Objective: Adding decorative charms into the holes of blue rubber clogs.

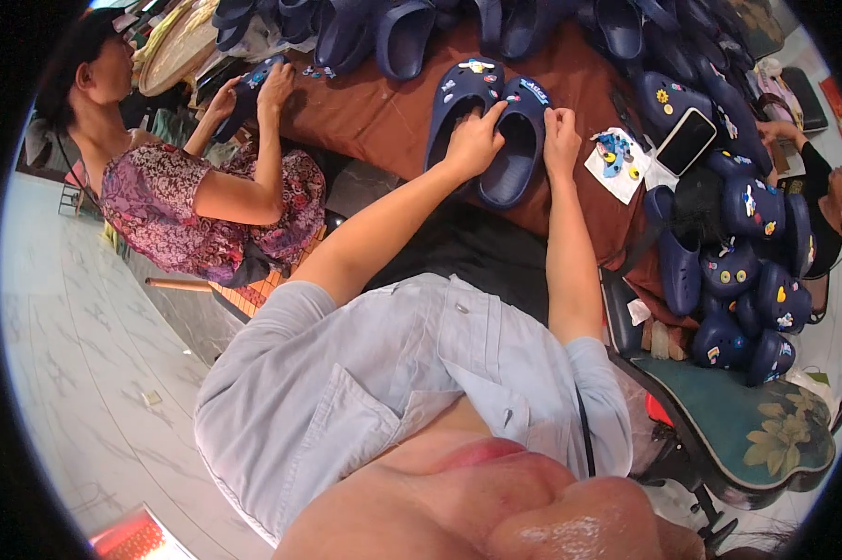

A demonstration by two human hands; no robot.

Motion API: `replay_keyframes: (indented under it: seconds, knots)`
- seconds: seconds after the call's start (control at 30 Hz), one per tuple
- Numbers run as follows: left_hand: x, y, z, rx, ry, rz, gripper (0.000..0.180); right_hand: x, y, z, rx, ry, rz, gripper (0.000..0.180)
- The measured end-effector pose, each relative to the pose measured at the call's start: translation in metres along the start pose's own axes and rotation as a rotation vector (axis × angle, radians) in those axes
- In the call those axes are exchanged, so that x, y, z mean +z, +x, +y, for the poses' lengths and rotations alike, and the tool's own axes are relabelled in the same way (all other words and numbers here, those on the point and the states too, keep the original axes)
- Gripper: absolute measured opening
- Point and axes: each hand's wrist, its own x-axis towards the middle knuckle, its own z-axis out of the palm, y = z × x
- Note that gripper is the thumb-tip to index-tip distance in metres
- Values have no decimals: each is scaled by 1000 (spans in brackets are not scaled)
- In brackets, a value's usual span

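Note:
Two navy clogs lie side by side on the brown cloth, the left clog (465, 78) set slightly farther off than the right clog (509, 175). Small coloured charms dot their toe parts. My left hand (475, 146) lies over the left clog's opening, its fingers closed at the inner edge of the right clog. At that clog's outer side, my right hand (561, 144) pinches the rim near the toe. The undersides of both hands' fingers are partly hidden. Right of my right hand, white paper (611, 189) holds several loose blue and yellow charms.
Navy clogs (405, 42) line the far side of the brown cloth (369, 117); more are heaped at right. A phone (686, 143) rests beside the paper. On the left a seated person (197, 177) handles a clog; another person's arm (783, 133) reaches in at right.

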Motion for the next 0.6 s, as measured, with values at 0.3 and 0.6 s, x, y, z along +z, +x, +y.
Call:
replay_keyframes:
  seconds: [0.3, 0.6]
  knots:
    - [-2, -1, 4, -10, 24, -33, 60, -8, 4, 1, -35, -66, -92, 25]
    - [-3, -3, -1, -11, -31, -46, 63, 3, -1, 15, 241, 205, 106, 21]
